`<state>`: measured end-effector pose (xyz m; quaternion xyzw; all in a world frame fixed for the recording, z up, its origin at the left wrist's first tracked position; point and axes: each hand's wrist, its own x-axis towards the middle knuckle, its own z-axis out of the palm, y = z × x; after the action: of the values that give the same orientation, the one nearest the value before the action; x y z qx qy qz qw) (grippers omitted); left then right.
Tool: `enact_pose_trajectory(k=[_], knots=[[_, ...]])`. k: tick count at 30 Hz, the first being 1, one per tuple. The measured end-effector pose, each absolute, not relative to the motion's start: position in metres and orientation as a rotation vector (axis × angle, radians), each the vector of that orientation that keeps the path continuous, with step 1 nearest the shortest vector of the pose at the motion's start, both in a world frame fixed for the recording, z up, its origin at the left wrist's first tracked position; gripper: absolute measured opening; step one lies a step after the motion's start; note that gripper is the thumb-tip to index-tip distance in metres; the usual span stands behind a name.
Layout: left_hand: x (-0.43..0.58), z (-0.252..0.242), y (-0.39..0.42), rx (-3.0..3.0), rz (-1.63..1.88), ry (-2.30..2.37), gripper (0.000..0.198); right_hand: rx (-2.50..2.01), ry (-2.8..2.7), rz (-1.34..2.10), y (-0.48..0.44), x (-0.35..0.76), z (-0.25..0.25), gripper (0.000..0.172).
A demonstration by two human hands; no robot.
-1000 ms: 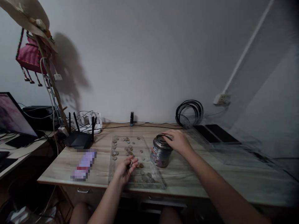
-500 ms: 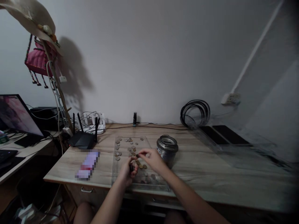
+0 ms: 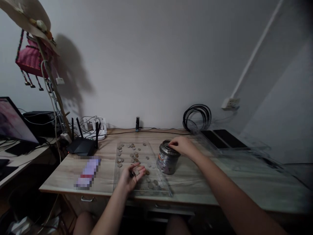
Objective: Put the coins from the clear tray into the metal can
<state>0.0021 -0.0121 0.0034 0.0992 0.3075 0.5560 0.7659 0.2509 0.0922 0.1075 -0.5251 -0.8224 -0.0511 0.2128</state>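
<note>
My left hand (image 3: 134,176) is turned palm up over the clear plastic tray (image 3: 156,193), with several coins (image 3: 137,172) lying in the palm and its fingers slightly curled. More coins (image 3: 132,146) are scattered across the tray, silver ones mostly, and a few brassy ones near my left fingers. To the right of the tray stands a round metal tin (image 3: 168,162) with a printed side and a slotted lid. My right hand (image 3: 182,146) is at the top of this tin, thumb and fingers pinched at the lid slot on a coin that the fingertips mostly hide.
A pixelated purple phone-shaped item (image 3: 89,172) lies left of the tray. Behind it is a black router (image 3: 81,146) with antennas. A small dark bottle (image 3: 137,124) stands by the wall, near a black cable coil (image 3: 197,117). Dark flat panels (image 3: 223,139) lie at the right.
My right hand has moved from beside my left palm, rightward and up to the tin's lid. My left hand has uncurled, showing the coins in it. The view has shifted slightly right.
</note>
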Motion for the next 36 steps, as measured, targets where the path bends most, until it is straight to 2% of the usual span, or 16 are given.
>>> enact_pose_trajectory(k=[4,8,13,18,23,26,31,36], knots=[[0.001,0.001,-0.012,0.212,1.213,0.632,0.033,-1.273,-2.171,-0.245,0.05,0.203,0.095,0.023],[0.0,-0.001,-0.01,0.207,1.249,0.612,0.028,-0.952,-2.559,0.057,0.009,0.149,0.054,0.019],[-0.001,-0.001,-0.009,0.213,1.22,0.582,0.031,-0.914,-2.583,0.191,0.003,0.133,0.022,0.021],[0.0,0.001,-0.011,0.242,1.141,0.484,0.028,-0.969,-2.485,0.152,0.008,0.149,0.031,0.013],[0.003,0.004,-0.012,0.181,1.103,0.57,0.015,-1.033,-2.423,0.182,0.004,0.146,0.034,0.015],[0.003,0.004,-0.012,0.208,1.085,0.608,0.021,-1.121,-2.291,0.184,0.008,0.148,0.045,0.019],[0.0,0.005,-0.012,0.218,1.096,0.636,0.041,-1.168,-2.015,-0.024,0.05,0.204,0.094,0.023],[0.003,0.009,-0.014,0.198,1.167,0.703,0.04,-1.353,-2.252,0.103,0.102,0.266,0.108,0.022]])
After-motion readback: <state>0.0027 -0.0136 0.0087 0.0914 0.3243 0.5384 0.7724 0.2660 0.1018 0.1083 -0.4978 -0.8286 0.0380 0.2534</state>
